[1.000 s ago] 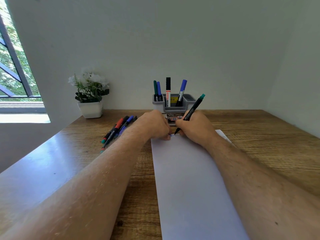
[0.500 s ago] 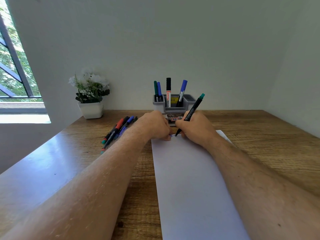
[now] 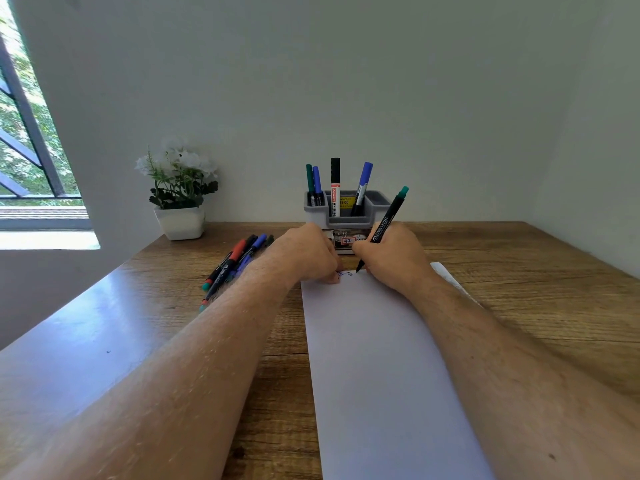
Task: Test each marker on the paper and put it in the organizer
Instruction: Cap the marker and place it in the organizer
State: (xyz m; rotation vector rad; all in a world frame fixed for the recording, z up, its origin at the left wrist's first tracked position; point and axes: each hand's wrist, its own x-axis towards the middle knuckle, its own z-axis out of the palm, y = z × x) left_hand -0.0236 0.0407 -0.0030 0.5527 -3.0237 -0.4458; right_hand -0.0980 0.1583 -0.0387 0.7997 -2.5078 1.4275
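Green-capped marker is pinched in the right hand's grip, tip on the paper; the left hand, curled, pins the sheet. Pressing hard could smear nearby marks.

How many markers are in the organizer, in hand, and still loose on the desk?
In the organizer: 4
In the right hand, green-ended marker: 1
Loose pile behind the left hand: at least 4, partly hidden
Total: at least 9

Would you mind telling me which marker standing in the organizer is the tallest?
The black-capped whiteboard marker with the white barrel, upright in the middle of the grey organizer; its cap tops the green and both blue markers beside it.
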